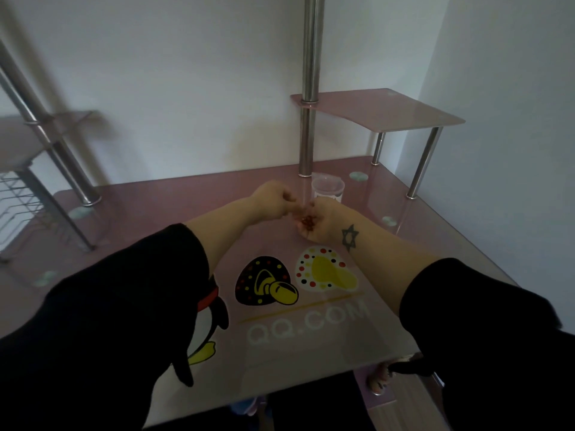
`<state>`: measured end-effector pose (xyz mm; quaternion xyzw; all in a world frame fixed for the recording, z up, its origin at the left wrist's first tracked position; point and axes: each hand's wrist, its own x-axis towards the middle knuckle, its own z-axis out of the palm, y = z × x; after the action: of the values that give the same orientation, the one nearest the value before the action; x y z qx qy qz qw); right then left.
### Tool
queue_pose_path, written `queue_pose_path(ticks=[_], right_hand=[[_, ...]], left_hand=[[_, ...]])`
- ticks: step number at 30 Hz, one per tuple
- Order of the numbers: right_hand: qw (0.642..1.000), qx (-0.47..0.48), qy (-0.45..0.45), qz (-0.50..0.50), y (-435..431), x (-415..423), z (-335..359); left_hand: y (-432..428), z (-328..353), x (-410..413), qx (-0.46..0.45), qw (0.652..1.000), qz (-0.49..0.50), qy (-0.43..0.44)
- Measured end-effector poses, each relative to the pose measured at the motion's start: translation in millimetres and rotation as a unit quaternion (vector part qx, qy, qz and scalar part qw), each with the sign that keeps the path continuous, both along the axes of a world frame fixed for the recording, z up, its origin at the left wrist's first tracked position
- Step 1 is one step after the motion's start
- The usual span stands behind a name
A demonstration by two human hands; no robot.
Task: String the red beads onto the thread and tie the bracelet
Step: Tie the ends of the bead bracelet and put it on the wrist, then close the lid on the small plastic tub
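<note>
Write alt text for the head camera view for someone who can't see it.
A person's right hand cups a small pile of red beads above a pink glass desk while the left hand pinches at them; no thread is discernible. A clear plastic cup stands just behind the hands.

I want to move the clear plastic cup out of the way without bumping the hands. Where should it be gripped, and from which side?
Grip the clear plastic cup around its side wall just under the rim, coming from the right. It stands upright and open on the glass table; the right hand, cupping red beads, sits right in front of it, and a metal pole stands on its left.
</note>
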<state>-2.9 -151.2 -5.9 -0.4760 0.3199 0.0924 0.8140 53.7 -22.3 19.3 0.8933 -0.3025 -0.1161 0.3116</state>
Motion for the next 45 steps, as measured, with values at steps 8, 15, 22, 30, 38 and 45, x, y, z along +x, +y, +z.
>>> queue_pose_path(ticks=[8,15,22,30,38,45], right_hand=[[0.998,-0.058,0.026,0.021,-9,-5,6],[0.995,-0.096,0.034,-0.004,-18,-7,-2],[0.995,-0.098,0.025,0.013,-22,-4,-7],[0.998,-0.060,0.020,-0.006,-19,-4,-5],[0.999,0.030,-0.019,0.011,-2,-12,5],[0.999,-0.012,-0.026,0.036,-9,-21,14]], left_hand=[[-6,-3,-3,-0.042,0.998,0.048,-0.027],[-17,-18,-3,0.046,0.997,0.047,-0.037],[-25,-30,-3,0.099,0.992,0.034,-0.066],[-15,-23,1,0.047,0.998,0.049,0.001],[-10,-4,-11,-0.028,0.999,-0.039,0.005],[-13,1,-20,-0.090,0.995,-0.020,-0.028]])
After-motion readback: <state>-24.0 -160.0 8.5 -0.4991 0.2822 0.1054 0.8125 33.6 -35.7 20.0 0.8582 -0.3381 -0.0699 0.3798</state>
